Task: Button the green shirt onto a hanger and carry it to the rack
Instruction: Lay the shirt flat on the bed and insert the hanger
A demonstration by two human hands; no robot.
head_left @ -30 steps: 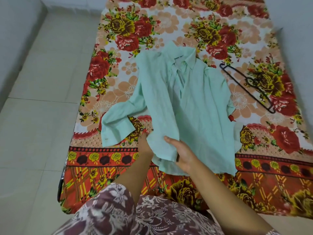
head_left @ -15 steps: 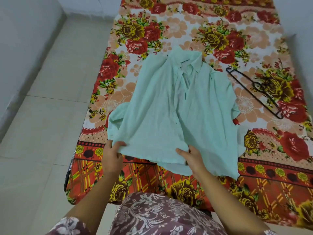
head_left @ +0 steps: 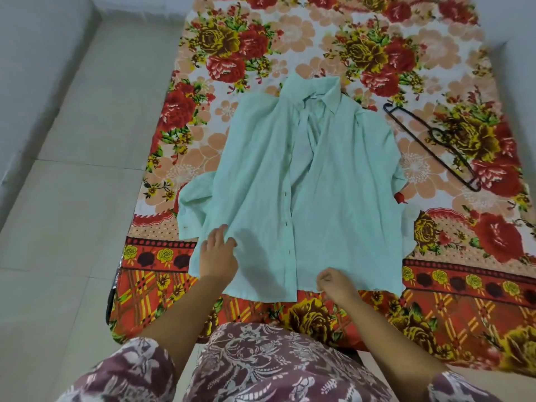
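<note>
While the pale green cotton shirt [head_left: 313, 198] lies unbuttoned on the floral bedsheet [head_left: 435, 68], your left hand [head_left: 217, 253] rests flat, fingers spread; your right hand [head_left: 333, 282] pinches its hem; the black wire hanger [head_left: 429, 143] sits apart.

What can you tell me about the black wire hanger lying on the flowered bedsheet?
The thin black wire hanger looks like bare metal wire, empty, lying flat on the flowered bedsheet. It runs diagonally, right of the pale green button-up shirt, one end just beyond the shirt's shoulder, apart from it. Its hook curls over a yellow rose print. Neither the left hand nor the right hand touches it.
</note>
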